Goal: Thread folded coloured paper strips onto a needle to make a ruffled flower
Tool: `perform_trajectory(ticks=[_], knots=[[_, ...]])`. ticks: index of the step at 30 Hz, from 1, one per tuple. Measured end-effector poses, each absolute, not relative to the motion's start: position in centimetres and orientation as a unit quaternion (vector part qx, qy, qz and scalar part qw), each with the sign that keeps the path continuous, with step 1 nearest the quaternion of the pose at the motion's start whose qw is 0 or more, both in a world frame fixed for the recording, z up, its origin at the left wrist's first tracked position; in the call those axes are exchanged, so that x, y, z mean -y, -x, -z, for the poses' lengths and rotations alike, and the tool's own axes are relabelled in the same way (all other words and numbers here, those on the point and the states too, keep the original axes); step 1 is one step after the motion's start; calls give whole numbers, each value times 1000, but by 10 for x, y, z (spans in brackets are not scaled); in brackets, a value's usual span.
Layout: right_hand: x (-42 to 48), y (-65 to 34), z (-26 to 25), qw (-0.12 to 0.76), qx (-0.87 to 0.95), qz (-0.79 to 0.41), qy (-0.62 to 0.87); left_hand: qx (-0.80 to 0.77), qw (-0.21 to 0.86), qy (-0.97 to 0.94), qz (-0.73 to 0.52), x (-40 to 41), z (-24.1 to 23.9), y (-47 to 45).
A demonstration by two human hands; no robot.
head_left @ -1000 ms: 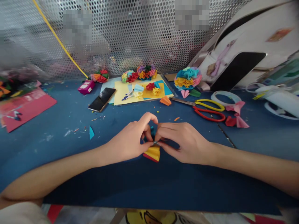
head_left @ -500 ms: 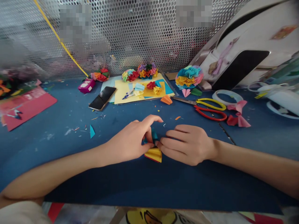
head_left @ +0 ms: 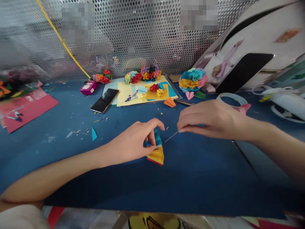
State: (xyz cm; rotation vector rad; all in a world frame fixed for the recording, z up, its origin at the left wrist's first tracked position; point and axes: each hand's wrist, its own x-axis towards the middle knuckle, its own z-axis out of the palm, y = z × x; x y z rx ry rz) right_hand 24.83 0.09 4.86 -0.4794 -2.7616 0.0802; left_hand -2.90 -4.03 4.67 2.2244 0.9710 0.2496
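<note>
My left hand [head_left: 133,143] pinches the middle of a folded paper fan bundle [head_left: 156,152], yellow with a red edge below and teal above, resting on the blue mat [head_left: 190,178]. My right hand [head_left: 209,119] hovers to the right and slightly above, fingers pinched on a thin wire or thread [head_left: 171,136] that slants down toward the bundle. What the thin strand is made of I cannot make out.
Behind lie a phone [head_left: 104,100], yellow sheets with small paper flowers [head_left: 143,92], a multicoloured paper pompom [head_left: 192,79], an orange paper fan [head_left: 169,102], a tape ring [head_left: 230,99], a pink box [head_left: 88,87] and red paper [head_left: 26,109] at left. A perforated metal screen [head_left: 133,38] closes the back.
My right hand has left the bundle and moved up and right, drawing out the thin strand and now covering the scissors. My left hand keeps its pinch in place.
</note>
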Motion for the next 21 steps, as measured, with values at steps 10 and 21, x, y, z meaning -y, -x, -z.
perform_trajectory(ticks=[10,21], knots=[[-18,-252,-28,185,960,-12,208,-357,280,-882,-125,28,-52,34],[38,-211,-35,292,919,-131,231,-370,163,-910,-92,24,-54,35]])
